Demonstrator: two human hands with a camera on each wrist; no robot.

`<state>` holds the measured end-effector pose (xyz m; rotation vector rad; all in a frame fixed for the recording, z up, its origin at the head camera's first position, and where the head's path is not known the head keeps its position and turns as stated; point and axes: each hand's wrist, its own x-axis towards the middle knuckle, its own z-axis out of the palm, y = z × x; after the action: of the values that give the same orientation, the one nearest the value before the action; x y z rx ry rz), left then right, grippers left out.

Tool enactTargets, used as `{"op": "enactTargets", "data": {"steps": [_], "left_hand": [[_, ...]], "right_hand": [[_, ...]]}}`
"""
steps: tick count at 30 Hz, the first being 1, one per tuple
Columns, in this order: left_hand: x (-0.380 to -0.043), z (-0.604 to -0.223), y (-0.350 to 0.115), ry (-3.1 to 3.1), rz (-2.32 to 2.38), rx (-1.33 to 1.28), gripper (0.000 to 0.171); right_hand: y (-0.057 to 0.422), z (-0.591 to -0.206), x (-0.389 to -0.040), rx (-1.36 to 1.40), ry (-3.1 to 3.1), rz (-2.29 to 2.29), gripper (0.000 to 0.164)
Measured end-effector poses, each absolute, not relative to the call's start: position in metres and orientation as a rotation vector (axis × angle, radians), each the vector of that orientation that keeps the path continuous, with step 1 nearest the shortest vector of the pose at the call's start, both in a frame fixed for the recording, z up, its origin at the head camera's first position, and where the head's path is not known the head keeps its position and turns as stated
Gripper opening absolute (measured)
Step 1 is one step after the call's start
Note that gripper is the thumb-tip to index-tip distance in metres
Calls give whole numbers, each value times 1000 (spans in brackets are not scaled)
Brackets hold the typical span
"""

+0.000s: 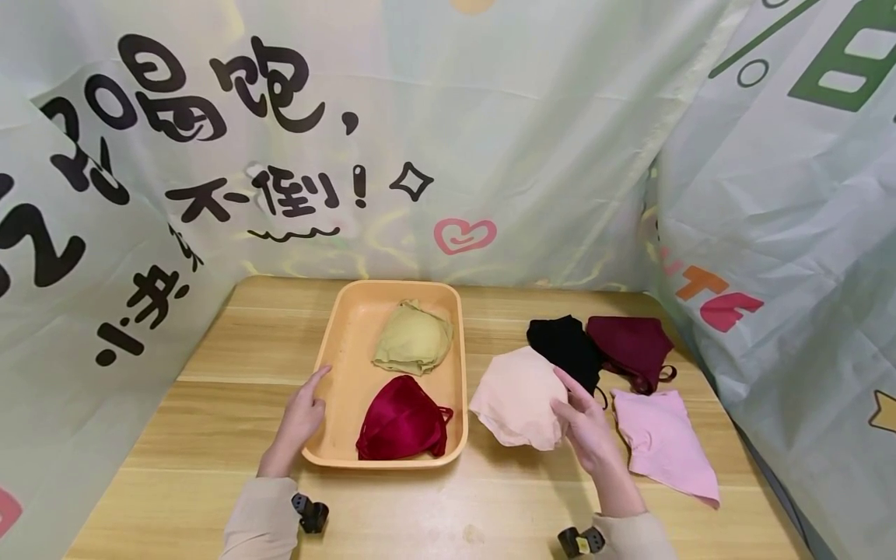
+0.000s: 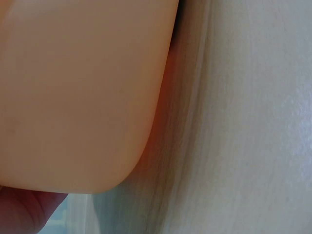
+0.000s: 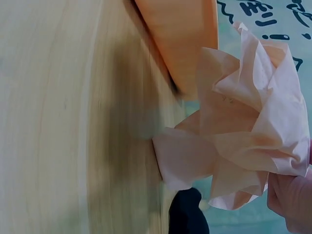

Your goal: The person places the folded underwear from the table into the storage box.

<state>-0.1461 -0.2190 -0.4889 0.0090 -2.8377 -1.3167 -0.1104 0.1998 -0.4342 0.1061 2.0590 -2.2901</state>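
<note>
A pale pink undergarment [image 1: 521, 398], thin and bunched up, is pinched between the thumb and fingers of my right hand [image 1: 595, 435]. It hangs above the table just right of the orange tray [image 1: 336, 311], and its folds show in the right wrist view. With fairly straight fingers, my left hand [image 1: 299, 420] touches the tray's left rim. Inside the tray lie a folded olive-green garment [image 1: 413, 338] at the back and a shiny dark red bra [image 1: 402, 420] at the front. The left wrist view shows mostly the tray's outer wall [image 2: 87, 97], which partly hides the hand.
On the right side of the table are a black garment [image 1: 563, 342], a maroon garment [image 1: 630, 346] with a strap loop, and a pink folded garment [image 1: 665, 443]. Printed fabric [image 1: 546, 179] hangs behind the wooden table [image 1: 231, 404] and along both sides.
</note>
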Motion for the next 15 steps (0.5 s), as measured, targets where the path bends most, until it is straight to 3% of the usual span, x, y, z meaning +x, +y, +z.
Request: {"op": "enactTargets", "data": {"steps": [15], "left_hand": [[-147, -490, -220, -2851, -1354, 25, 63]], "right_hand": [[164, -429, -120, 97, 1957, -2253, 57]]}}
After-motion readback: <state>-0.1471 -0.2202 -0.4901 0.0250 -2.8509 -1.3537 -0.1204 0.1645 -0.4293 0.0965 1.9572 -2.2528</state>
